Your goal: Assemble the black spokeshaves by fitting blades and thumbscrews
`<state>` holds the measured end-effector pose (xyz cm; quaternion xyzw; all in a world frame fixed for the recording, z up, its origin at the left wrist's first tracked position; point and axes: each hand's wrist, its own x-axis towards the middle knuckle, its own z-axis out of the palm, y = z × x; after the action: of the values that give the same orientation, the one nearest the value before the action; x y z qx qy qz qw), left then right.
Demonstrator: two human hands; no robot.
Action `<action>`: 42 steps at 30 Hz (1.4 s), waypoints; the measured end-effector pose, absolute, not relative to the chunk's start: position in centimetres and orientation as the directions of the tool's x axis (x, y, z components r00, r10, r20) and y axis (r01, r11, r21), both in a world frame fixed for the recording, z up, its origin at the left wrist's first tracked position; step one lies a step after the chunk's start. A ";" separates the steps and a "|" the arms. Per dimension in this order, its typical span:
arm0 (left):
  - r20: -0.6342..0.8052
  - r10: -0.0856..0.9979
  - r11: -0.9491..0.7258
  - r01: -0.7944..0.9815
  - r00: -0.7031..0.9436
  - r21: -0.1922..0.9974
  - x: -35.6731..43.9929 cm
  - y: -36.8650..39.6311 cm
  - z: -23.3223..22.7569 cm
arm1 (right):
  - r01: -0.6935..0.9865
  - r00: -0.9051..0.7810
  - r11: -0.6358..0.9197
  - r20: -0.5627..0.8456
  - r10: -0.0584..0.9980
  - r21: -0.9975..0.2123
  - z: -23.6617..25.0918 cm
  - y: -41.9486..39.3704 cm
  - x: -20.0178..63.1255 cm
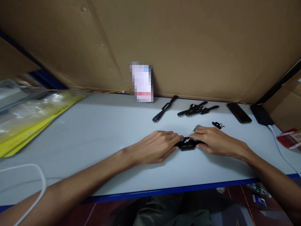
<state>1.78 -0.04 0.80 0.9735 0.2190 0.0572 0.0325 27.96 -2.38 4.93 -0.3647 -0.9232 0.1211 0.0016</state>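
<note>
Both ends of a black spokeshave (188, 143) are in my hands, just above or on the grey tabletop. My left hand (162, 144) is closed round its left handle and wears a ring. My right hand (211, 141) grips the opposite handle, with a small grey metal edge showing by its fingers. A bright screw sits on the middle of the tool. Most of both handles is hidden under my fingers. Beyond my right hand lies a small black part with a wing-shaped metal screw (217, 125).
Behind my hands lie a bare spokeshave body (165, 108) and two more spokeshaves (198, 109). A phone (239, 113) and a black device with a white cable (262, 115) are at right. Yellow plastic packaging (42, 122) covers the left. A blurred bright screen (142, 82) leans on the cardboard wall.
</note>
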 end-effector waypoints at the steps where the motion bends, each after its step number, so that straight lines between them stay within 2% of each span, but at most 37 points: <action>1: 0.095 0.432 -0.901 0.424 0.897 0.088 1.8 0.0 0.8 | 0.672 -0.734 0.706 -0.079 0.674 -0.224 4.8 -2.4 28.0; 4: 0.093 0.429 -0.903 0.425 0.899 0.061 1.8 0.0 0.8 | 0.673 -0.734 0.708 -0.077 0.674 -0.214 4.7 -2.4 28.0; 9: 0.104 0.385 -0.919 0.391 0.917 -0.050 1.8 -0.2 0.9 | 0.691 -0.721 0.698 -0.110 0.684 -0.187 4.9 -2.6 27.8; 14: 0.096 0.385 -0.919 0.391 0.918 -0.057 1.8 -0.2 1.1 | 0.703 -0.708 0.686 -0.103 0.698 -0.189 5.0 -2.6 27.6; 17: 0.108 0.384 -0.919 0.391 0.917 -0.054 1.8 -0.2 1.1 | 0.699 -0.709 0.688 -0.057 0.703 -0.196 4.9 -2.6 27.6; 22: 0.124 0.386 -0.919 0.392 0.914 -0.036 1.6 -0.1 0.9 | 0.695 -0.665 0.658 0.089 0.742 -0.291 4.6 -2.4 27.7; 25: 0.115 0.394 -0.914 0.402 0.912 -0.050 1.6 0.0 0.7 | 0.704 -0.645 0.682 0.221 0.731 -0.200 3.6 -2.4 27.3; 31: 0.122 0.394 -0.909 0.406 0.911 -0.098 1.8 -0.1 0.8 | 0.659 -0.720 0.750 0.322 0.614 0.043 1.3 -2.4 26.1; 35: 0.164 0.407 -0.899 0.426 0.899 -0.105 1.8 -0.2 1.0 | 0.666 -0.717 0.738 0.370 0.590 0.114 1.1 -2.4 25.9; 42: 0.117 0.437 -0.889 0.448 0.892 -0.099 1.8 -0.3 1.1 | 0.676 -0.721 0.715 0.364 0.590 0.180 1.1 -2.5 25.6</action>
<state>1.78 -0.27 1.08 0.9707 0.2278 0.0458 -0.0616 25.58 -2.51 1.09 -0.3457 -0.9152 -0.1516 0.1414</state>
